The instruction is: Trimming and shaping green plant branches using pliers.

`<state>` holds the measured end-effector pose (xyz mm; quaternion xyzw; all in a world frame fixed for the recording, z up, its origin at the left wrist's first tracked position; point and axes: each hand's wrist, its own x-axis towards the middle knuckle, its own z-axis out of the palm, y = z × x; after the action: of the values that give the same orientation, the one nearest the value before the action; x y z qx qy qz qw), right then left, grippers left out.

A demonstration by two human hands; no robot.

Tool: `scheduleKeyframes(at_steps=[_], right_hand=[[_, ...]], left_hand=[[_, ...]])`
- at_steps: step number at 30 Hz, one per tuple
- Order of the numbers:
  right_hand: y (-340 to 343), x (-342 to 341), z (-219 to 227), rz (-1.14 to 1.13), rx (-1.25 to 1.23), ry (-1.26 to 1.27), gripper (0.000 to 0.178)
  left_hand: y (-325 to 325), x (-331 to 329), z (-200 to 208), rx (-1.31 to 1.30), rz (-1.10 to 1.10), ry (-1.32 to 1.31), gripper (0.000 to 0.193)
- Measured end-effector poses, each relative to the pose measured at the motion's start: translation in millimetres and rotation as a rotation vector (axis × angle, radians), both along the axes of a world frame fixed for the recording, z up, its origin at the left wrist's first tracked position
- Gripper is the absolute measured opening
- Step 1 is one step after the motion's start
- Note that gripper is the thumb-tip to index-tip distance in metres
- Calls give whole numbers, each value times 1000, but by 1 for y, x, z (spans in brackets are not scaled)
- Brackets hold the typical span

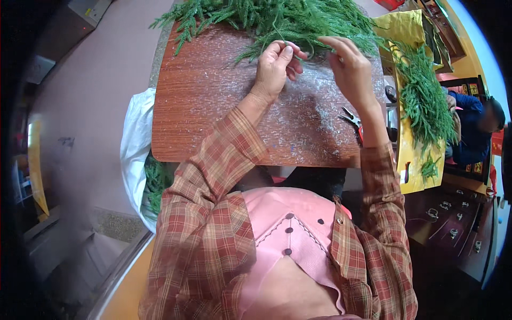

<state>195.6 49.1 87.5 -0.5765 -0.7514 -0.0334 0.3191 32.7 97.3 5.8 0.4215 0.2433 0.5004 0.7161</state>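
Green, thin and wire-like, a bent strand (280, 37) is pinched between the thumb and index finger of the person's left hand (278, 64), over the far half of a brown wood-grain table (186, 106) in the head view. The right hand (349, 69) hangs just to its right, nearer the table's right edge, with its fingers bent toward the left hand and held close together; whether they grip anything I cannot tell. Beyond both hands, a thick heap of green needle-leaved branches (298, 18) spreads along the table's far edge and spills past its far left corner. White flecks are scattered over the table top. Near the right edge, just beside the right forearm, lie metal pliers with red grips (350, 118), the forearm partly covering them. A white sack (136, 133) stands against the left edge, more greenery (154, 181) showing in it by the near left corner. Past the right edge, a long green bundle (426, 96) lies on a yellow surface (408, 157), near a person in dark blue (472, 136).
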Motion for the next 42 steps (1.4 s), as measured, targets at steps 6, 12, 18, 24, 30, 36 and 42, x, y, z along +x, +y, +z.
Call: scheduleKeyframes(at_steps=[6, 12, 18, 24, 30, 36, 42], right_hand=[[19, -7, -41, -83, -50, -80, 49], [26, -13, -41, -41, -45, 120, 47], [20, -9, -49, -104, 27, 70, 26], [16, -28, -66, -211, 54, -84, 25], [29, -13, -83, -278, 87, -203, 15], [38, 12, -94, -313, 191, -319, 19], [37, 11, -96, -297, 238, -183, 25]], left_hand=[[-9, -17, 7, 139, 158, 105, 15], [-53, -67, -2, 281, 299, 190, 17], [-74, -103, 6, 47, 350, 158, 17], [-100, -94, 24, 97, 283, 251, 18], [-113, -132, 45, 62, 319, 323, 25], [-142, -173, 48, -27, 274, 206, 20], [-156, -218, 57, -90, 482, 291, 21]])
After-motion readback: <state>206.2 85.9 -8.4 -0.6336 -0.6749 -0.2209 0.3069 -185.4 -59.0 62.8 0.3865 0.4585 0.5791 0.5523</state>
